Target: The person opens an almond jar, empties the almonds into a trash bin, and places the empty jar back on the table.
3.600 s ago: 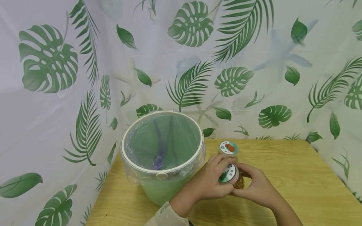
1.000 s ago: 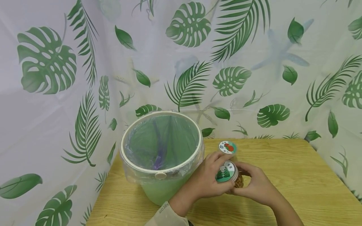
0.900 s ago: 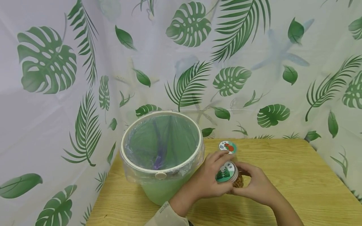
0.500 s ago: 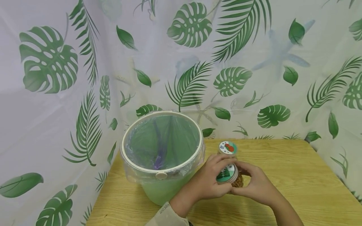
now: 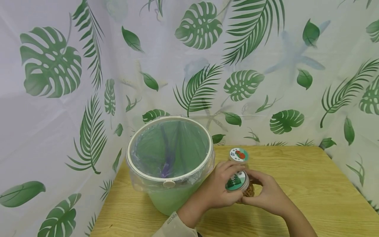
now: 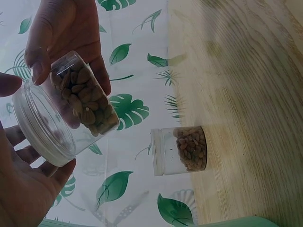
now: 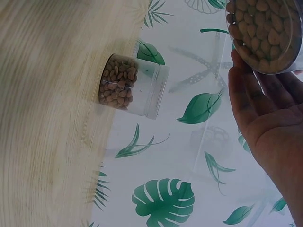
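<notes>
A clear plastic jar [image 6: 85,99] partly filled with almonds is held tilted above the table. My left hand [image 5: 223,184] grips its lid [image 5: 236,181], which has a white and green label, with fingers and thumb around the rim. The lid sits on the jar's mouth. My right hand [image 5: 266,192] holds the jar's body, thumb on one side and fingers on the other. In the right wrist view the almonds [image 7: 265,33] show through the jar's base. Behind it a second jar of almonds [image 7: 130,85] stands upright on the table, its lid [image 5: 239,154] bearing a tomato picture.
A green bucket [image 5: 174,197] with a white rim stands on the wooden table [image 5: 311,191], left of the hands. A clear liner [image 5: 183,148] with a purple strip covers its inside. Leaf-printed sheets [image 5: 266,98] hang behind and at the sides.
The held jar's lid label has turned and come more into sight than at first. My left fingers have lifted and come down again on the lid. The right hand stays nearly still.
</notes>
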`<control>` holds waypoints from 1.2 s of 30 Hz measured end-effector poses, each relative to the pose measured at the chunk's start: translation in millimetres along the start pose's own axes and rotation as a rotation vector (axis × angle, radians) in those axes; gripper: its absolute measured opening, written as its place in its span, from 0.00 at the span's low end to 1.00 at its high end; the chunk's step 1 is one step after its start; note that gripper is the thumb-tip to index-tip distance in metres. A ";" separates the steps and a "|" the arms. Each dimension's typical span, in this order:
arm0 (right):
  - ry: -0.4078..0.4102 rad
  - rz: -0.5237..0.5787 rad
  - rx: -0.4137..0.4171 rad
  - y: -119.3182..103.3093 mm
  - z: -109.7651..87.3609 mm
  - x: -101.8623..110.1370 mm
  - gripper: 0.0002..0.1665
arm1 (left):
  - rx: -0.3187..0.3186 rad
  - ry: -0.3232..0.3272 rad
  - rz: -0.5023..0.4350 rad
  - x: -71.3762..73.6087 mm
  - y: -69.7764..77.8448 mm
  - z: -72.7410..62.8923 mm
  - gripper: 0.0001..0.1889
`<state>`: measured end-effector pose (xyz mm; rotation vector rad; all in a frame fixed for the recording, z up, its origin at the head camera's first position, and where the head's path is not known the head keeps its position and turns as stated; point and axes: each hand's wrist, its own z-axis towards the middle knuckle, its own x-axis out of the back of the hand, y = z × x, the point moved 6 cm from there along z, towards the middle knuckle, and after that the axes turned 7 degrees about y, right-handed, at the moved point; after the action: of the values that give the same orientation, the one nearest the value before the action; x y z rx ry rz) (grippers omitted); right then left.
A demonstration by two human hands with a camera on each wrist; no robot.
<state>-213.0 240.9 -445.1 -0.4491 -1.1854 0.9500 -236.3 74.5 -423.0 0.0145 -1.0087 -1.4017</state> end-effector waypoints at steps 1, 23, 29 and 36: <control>0.002 0.000 0.001 0.1 0.0 0.0 0.44 | 0.007 0.002 0.003 0.3 0.1 -0.1 0.26; -0.002 0.018 -0.015 0.1 1.2 -1.5 0.40 | 0.211 -0.001 0.022 -0.6 -10.0 -4.8 0.28; -0.003 0.028 -0.004 0.7 0.6 -1.9 0.39 | 0.225 -0.026 0.041 -3.0 -11.0 -4.8 0.33; -0.008 0.000 -0.002 1.4 0.2 -2.1 0.40 | 0.096 -0.037 0.046 -2.5 -5.1 -2.2 0.36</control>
<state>-213.9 240.0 -447.3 -0.4465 -1.1939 0.9514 -238.7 74.1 -428.6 0.0363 -1.0998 -1.3148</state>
